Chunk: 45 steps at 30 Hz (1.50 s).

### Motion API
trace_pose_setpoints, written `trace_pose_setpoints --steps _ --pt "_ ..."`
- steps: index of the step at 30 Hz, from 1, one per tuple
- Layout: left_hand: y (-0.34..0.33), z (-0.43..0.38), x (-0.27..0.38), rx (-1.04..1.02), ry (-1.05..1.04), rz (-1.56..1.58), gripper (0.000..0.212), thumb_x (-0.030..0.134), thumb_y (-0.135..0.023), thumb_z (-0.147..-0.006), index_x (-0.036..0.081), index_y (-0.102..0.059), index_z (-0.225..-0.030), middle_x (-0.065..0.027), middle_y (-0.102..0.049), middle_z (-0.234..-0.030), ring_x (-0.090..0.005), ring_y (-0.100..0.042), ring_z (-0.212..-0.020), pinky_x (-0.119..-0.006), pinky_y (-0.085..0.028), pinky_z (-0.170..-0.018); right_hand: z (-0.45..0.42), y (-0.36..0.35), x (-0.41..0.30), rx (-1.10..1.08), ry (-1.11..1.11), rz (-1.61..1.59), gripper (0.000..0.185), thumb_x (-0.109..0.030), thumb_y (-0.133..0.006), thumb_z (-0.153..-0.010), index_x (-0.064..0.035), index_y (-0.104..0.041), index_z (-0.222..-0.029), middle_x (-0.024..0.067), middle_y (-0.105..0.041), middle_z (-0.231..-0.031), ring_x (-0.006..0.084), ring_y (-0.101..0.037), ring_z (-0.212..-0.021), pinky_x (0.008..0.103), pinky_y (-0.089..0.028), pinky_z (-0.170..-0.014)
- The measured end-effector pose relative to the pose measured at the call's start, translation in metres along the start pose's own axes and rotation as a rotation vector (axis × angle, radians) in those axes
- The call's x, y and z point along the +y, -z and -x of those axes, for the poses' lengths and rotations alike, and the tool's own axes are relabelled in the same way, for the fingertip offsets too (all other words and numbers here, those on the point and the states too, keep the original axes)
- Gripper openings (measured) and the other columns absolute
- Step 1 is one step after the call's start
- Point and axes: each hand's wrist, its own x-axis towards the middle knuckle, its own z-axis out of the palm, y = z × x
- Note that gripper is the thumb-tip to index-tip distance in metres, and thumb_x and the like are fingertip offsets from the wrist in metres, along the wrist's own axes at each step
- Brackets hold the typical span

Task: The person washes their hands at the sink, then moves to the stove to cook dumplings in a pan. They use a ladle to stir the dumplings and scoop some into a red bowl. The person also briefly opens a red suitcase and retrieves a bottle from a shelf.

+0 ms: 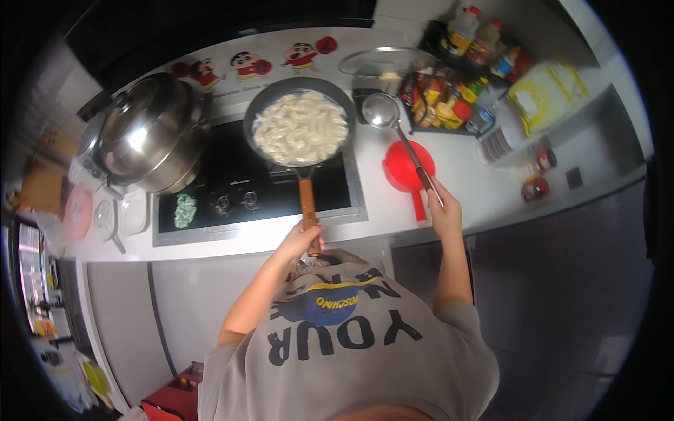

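My left hand [304, 239] is closed around the wooden handle of a dark frying pan [304, 80]. The pan stands over the black glass cooktop [226, 158] and is filled with pale pieces that look like dumplings [300, 129]. My right hand [446, 208] grips the dark handle of a metal ladle [380, 110], whose bowl lies to the right of the pan. Under the ladle's handle, a red plastic scoop [403, 168] rests on the white counter. Whether the ladle touches the scoop I cannot tell.
A large lidded steel pot [152, 131] stands left of the pan. A green scrubber or cloth [185, 210] lies on the cooktop's front left. Behind the ladle are a glass lid [387, 59] and a rack of seasonings [442, 100]. A small strainer [107, 218] sits at the far left.
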Motion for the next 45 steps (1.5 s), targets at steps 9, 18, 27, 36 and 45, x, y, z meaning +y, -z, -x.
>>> trace_pose_setpoints --steps 9,18,27,36,45 --pt "0.002 -0.005 -0.004 -0.009 -0.016 0.002 0.038 0.017 -0.057 -0.086 -0.003 -0.040 -0.114 -0.0066 -0.057 -0.067 -0.0152 -0.057 -0.057 -0.026 -0.048 -0.055 0.012 0.028 0.066 -0.039 -0.057 0.861 0.034 -0.027 -0.053 -0.084 -0.0098 -0.059 -0.113 0.0158 -0.062 -0.070 0.0344 -0.061 -0.067 0.0454 -0.048 -0.059" --pt "0.001 -0.003 -0.002 0.001 -0.016 -0.006 0.039 0.018 -0.058 -0.086 -0.003 -0.040 -0.114 -0.0067 -0.057 -0.067 -0.0154 -0.056 -0.057 -0.026 -0.047 -0.055 0.002 -0.005 0.099 -0.062 -0.081 0.973 0.027 -0.026 -0.053 -0.085 -0.0074 -0.059 -0.103 0.0134 -0.061 -0.063 0.0298 -0.062 -0.057 0.0434 -0.049 -0.051" --pt "0.000 0.000 0.001 0.006 -0.010 -0.024 0.040 0.019 -0.058 -0.086 -0.003 -0.040 -0.114 -0.0066 -0.057 -0.067 -0.0156 -0.056 -0.057 -0.026 -0.047 -0.056 -0.004 0.000 0.106 -0.146 -0.368 0.157 0.028 -0.024 -0.049 -0.085 -0.0002 -0.062 -0.081 0.0092 -0.056 -0.059 0.0183 -0.055 -0.053 0.0314 -0.042 -0.050" --pt "0.001 -0.001 0.000 -0.005 -0.006 -0.001 0.041 0.019 -0.057 -0.086 -0.003 -0.040 -0.116 -0.0062 -0.057 -0.067 -0.0146 -0.056 -0.057 -0.025 -0.047 -0.055 -0.012 0.023 0.085 -0.145 -0.921 -0.433 0.023 -0.023 -0.051 -0.088 -0.0029 -0.058 -0.095 0.0019 -0.051 -0.065 0.0039 -0.032 -0.041 0.0199 -0.021 -0.034" --pt "0.003 -0.003 -0.002 -0.011 -0.010 -0.005 0.041 0.018 -0.056 -0.087 -0.004 -0.039 -0.117 -0.0064 -0.057 -0.067 -0.0143 -0.057 -0.057 -0.025 -0.047 -0.054 -0.014 0.057 0.066 -0.199 -0.896 -0.480 0.019 -0.024 -0.050 -0.089 -0.0061 -0.055 -0.091 -0.0007 -0.049 -0.064 0.0025 -0.026 -0.039 0.0187 -0.019 -0.034"
